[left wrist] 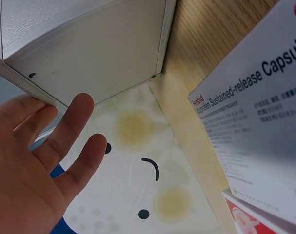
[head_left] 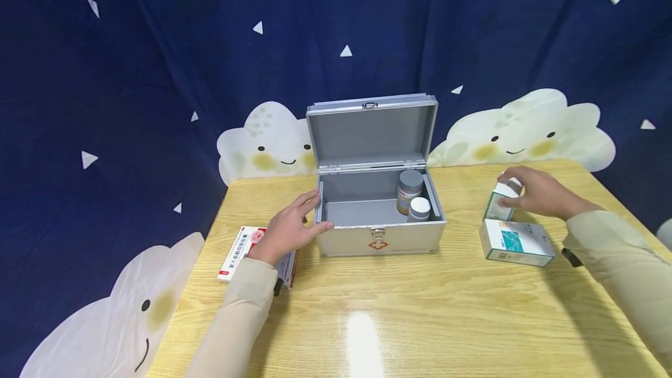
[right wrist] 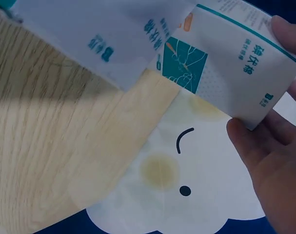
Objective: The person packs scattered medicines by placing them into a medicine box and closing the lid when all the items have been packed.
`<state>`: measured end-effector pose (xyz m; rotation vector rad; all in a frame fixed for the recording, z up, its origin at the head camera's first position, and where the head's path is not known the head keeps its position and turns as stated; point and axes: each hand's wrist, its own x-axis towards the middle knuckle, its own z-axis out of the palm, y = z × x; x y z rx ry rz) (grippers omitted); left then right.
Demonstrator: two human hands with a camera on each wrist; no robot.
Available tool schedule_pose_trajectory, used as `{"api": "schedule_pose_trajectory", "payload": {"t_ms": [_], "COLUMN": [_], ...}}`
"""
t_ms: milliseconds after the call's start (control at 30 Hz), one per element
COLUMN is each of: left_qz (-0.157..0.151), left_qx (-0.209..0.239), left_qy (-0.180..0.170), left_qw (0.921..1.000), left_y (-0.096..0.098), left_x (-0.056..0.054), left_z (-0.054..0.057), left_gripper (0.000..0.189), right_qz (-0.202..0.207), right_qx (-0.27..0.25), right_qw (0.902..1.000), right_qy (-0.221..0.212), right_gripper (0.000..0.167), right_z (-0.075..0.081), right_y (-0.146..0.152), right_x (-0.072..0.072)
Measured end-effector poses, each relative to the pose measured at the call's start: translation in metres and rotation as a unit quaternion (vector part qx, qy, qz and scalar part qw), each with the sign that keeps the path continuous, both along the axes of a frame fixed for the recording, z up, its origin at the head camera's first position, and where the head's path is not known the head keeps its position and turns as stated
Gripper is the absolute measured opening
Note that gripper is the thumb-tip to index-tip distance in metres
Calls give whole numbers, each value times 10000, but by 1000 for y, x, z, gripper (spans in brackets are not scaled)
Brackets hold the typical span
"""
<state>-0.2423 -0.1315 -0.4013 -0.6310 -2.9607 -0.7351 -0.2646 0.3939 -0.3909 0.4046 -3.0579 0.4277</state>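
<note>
My left hand (head_left: 291,225) rests at the left wall of a silver first-aid case (head_left: 346,245), its lid standing up. Loosely extended fingers (left wrist: 72,126) reach along that wall in the left wrist view. On the right, my right hand (head_left: 546,194) grips the top end of a white-and-green medicine box (head_left: 496,209), thumb on one side and fingers on the other. The held box (right wrist: 230,73) bears a teal picture in the right wrist view. Directly in front of it on the table lies another white-and-green box (head_left: 520,242).
Inside the case, at its right end, stand a brown bottle with a grey cap (head_left: 409,191) and a smaller white-capped bottle (head_left: 419,210). Beside the left forearm lie a white-and-red medicine box (head_left: 238,252) and a Fenbid capsule box (left wrist: 255,112). A dark blue curtain (head_left: 367,4) hangs behind the table.
</note>
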Motion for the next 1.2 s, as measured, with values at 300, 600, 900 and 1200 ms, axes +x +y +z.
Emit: {"api": "schedule_pose_trajectory", "payload": {"t_ms": [300,600,900,1200], "left_qz": [-13,80,92,84], "left_qx": [-47,-50,-31,-42], "left_qy": [-45,-88,-141,-86], "left_qw": [10000,9999,9999,9999], "left_y": [2,2,2,2], "left_x": [-2,-1,-2,-1], "left_z": [-2,-3,-1,-2], "left_gripper": [80,81,81,80], "right_qz": [-231,81,339,573], "right_qx": [-170,-298,-419,-532], "right_qw": [9992,9946,9930,9860], "right_qy": [282,990,1052,1472], "right_gripper": [55,41,32,29], "right_z": [13,31,46,64], "right_y": [1,-6,-15,-22], "right_x": [8,17,29,42]}}
